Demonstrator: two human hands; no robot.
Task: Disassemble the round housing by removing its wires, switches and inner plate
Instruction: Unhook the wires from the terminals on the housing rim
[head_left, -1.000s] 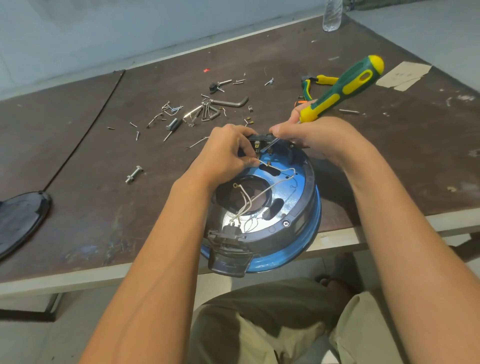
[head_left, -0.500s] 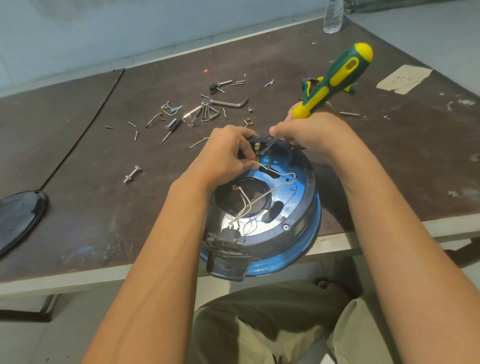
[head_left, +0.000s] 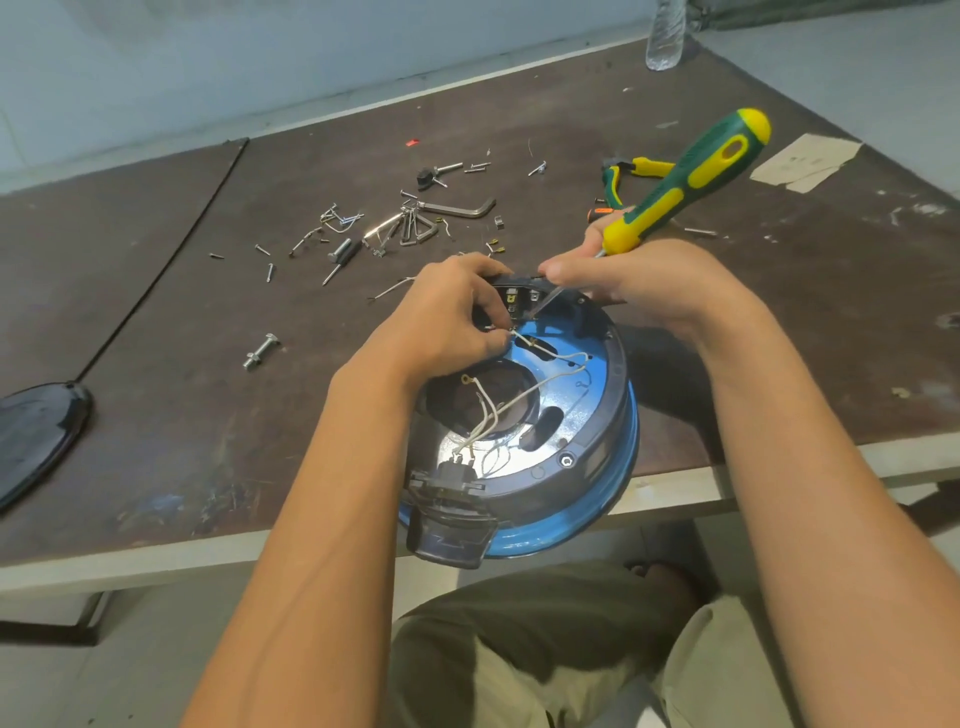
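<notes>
Fingers (head_left: 488, 318) of the left hand (head_left: 447, 325) are curled over the far rim of the round housing (head_left: 605, 415). Thumb and forefinger pinch the end of a white wire (head_left: 530, 343) just beside the black switch block (head_left: 519, 299). The right hand (head_left: 644, 283) is closed round the lower end of a green-and-yellow screwdriver (head_left: 691, 174) — its handle slants up and away to the right, while the metal tip comes down onto the switch block, between the two hands. The housing lies open side up at the near edge of the brown table (head_left: 156, 415), partly overhanging it. Inside shows the shiny blue inner plate (head_left: 576, 387), with more white wires (head_left: 488, 415) running across to a black connector (head_left: 457, 473) at the near rim. Farther back on the table lie loose screws (head_left: 332, 234), a hex key (head_left: 462, 209), a bolt (head_left: 261, 352) and yellow-handled pliers (head_left: 631, 171) — all well apart from the housing.
</notes>
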